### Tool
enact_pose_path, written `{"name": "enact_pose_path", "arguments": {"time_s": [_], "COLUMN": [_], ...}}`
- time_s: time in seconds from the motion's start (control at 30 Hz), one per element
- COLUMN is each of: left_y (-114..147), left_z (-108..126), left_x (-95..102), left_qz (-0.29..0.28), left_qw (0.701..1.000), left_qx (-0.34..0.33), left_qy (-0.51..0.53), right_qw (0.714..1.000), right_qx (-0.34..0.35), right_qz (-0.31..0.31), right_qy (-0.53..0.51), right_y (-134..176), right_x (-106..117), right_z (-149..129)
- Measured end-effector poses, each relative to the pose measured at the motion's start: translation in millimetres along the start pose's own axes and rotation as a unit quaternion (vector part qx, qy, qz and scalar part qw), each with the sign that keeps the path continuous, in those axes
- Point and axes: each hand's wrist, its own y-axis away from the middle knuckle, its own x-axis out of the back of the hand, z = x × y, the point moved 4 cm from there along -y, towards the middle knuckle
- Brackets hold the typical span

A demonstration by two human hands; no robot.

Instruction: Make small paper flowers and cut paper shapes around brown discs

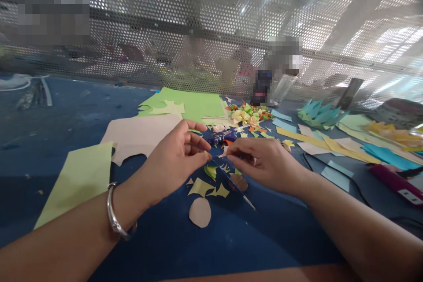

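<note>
My left hand [181,147] is pinched, thumb against fingertip, with a tiny yellow bit at the tips that is too small to name. Opposite it, my right hand [261,158] has its fingers closed on a small pale paper scrap [223,153]. Below the fingertips a thin blue stick with a pale tip [243,197] slants toward me. Paper cutouts surround it: yellow scraps [201,187], a cream paper disc [200,212] and a brown disc [239,182]. Just behind my hands lies a blue tool [216,138], partly hidden.
Behind are a pile of paper flowers [247,114], green sheets [191,101] and a cream sheet [132,134]. A yellow-green sheet [77,180] lies left. Paper strips [317,139], a teal paper piece [319,114], a black cable [355,187] and a purple power strip [395,183] are right. Perforated metal stands behind.
</note>
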Motion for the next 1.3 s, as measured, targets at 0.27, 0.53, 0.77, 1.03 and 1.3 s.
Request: {"name": "enact_pose_path", "arguments": {"time_s": [0.27, 0.53, 0.77, 1.03, 1.3], "left_y": [1, 4, 6, 5, 6], "left_z": [-2, -7, -3, -3, 0], "left_x": [-8.1, -10.9, -11.5, -12.9, -12.7], "left_qz": [-0.05, -0.092, -0.101, -0.118, -0.12], "left_qw": [0.999, 0.996, 0.995, 0.992, 0.991], "left_qx": [-0.009, -0.022, 0.002, 0.026, 0.03], "left_qy": [0.007, 0.005, 0.014, 0.047, 0.059], "right_qw": [0.99, 0.976, 0.971, 0.965, 0.965], "right_qx": [0.015, -0.013, -0.028, -0.012, -0.027], "right_qz": [0.035, 0.006, -0.006, -0.015, -0.017], "right_qy": [-0.134, -0.219, -0.239, -0.263, -0.262], "right_y": [-3, -3, -3, -4, -4], "right_x": [-7, -14, -14, -16, -15], "right_z": [-17, -19, -19, -19, -18]}}
